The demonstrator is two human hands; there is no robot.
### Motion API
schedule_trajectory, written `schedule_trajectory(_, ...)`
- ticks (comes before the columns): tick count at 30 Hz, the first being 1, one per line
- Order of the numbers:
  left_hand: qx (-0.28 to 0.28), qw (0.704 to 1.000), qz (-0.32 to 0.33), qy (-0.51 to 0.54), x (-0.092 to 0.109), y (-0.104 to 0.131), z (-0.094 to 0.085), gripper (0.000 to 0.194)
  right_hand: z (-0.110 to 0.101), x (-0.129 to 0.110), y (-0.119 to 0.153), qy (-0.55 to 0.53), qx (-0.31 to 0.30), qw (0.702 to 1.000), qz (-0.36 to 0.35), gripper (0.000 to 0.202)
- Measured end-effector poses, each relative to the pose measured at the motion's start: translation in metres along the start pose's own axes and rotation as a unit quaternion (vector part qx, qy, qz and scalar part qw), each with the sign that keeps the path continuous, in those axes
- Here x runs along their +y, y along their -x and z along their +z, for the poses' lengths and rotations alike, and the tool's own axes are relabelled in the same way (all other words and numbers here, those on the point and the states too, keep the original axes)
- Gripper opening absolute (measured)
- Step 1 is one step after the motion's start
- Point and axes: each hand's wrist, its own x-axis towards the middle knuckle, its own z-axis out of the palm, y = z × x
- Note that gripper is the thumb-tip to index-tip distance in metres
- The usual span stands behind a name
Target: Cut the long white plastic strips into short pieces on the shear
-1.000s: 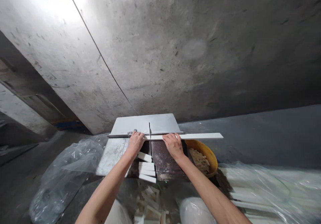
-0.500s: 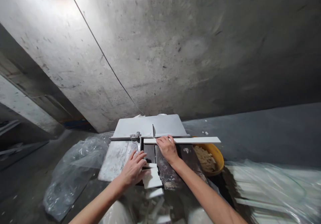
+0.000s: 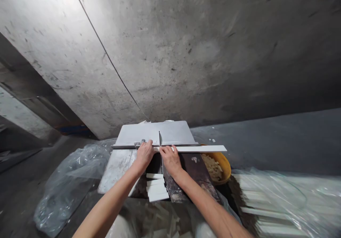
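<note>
A long white strip lies crosswise along the metal fence of a small table saw. My left hand is closed on the strip's left end, beside the stop clamped on the fence. Just right of the thin upright blade, my right hand presses and grips the same strip with bent fingers. Several short white cut pieces lie in an overlapping row at the table's front edge, between my forearms. My fingers cover part of the strip near the blade.
A yellow tub of small pale offcuts stands right of the saw. Long white strips under clear plastic lie at the right. Crumpled clear plastic covers floor at the left. More pieces lie below the front edge. A concrete wall rises behind.
My left hand has moved up from the cut pieces to the strip's left end. My right hand stays on the strip. The piece hanging past the front edge has gone from there.
</note>
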Motion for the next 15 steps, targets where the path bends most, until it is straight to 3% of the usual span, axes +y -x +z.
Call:
schedule_trajectory(7,0.004,0.999,-0.02,-0.024,-0.007,-0.024,0.013,0.021,-0.004,0.073,0.006,-0.047,0.073,0.994,0.072,0.019)
schedule_trajectory(11,0.009,0.999,0.006,-0.031,-0.008,-0.042,0.014,0.01,0.005,0.078,-0.012,-0.035,0.079,0.994,0.07,0.018)
schedule_trajectory(15,0.014,0.998,0.045,-0.028,-0.006,-0.039,0.011,0.009,-0.001,0.074,-0.013,-0.028,0.078,0.995,0.063,0.019)
